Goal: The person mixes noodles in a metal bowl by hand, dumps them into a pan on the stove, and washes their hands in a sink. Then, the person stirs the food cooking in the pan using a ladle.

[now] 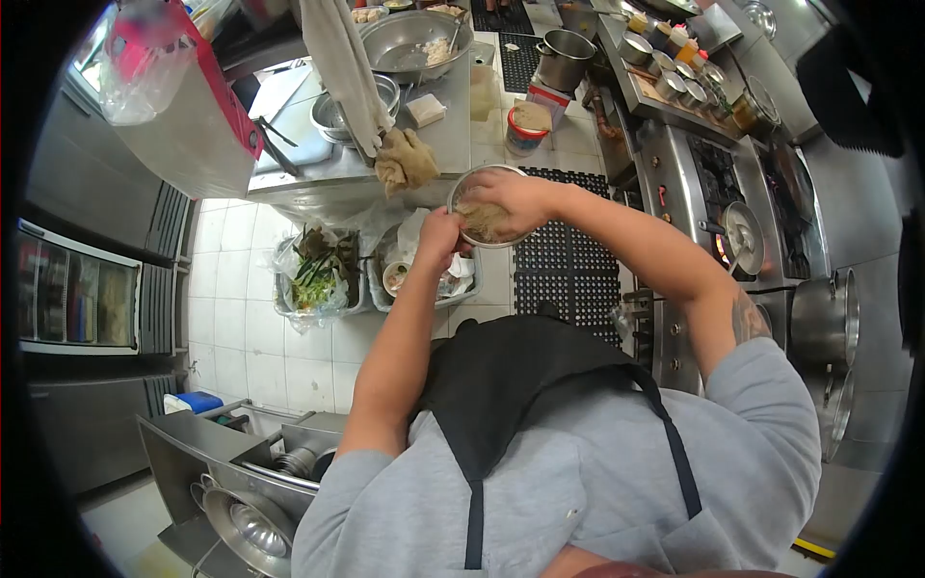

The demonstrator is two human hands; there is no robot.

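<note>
Starting far left with a glass-door fridge (79,291), then over to a plastic tub (281,298) on the tiled floor (236,262), loaded with leafy greens (318,279). Right beside that, a second tub (451,302) with crumpled plastic and a small cup (395,278) in it, plus a brown cloth (406,162) at the counter (451,144) edge. Next, the good bit: left hand (440,238) clamped on the near-left rim of a metal bowl (493,244), held up in front of the counter, with right hand (496,193) dipped inside over some tan crumbly stuff (479,221). Can't tell if actually pinching any, fingertips mostly hidden. Further right, a red-rimmed bucket (523,143), black rubber mat (578,262), then a pan (741,234) on the stove (674,183), orange flame beside it.
</note>
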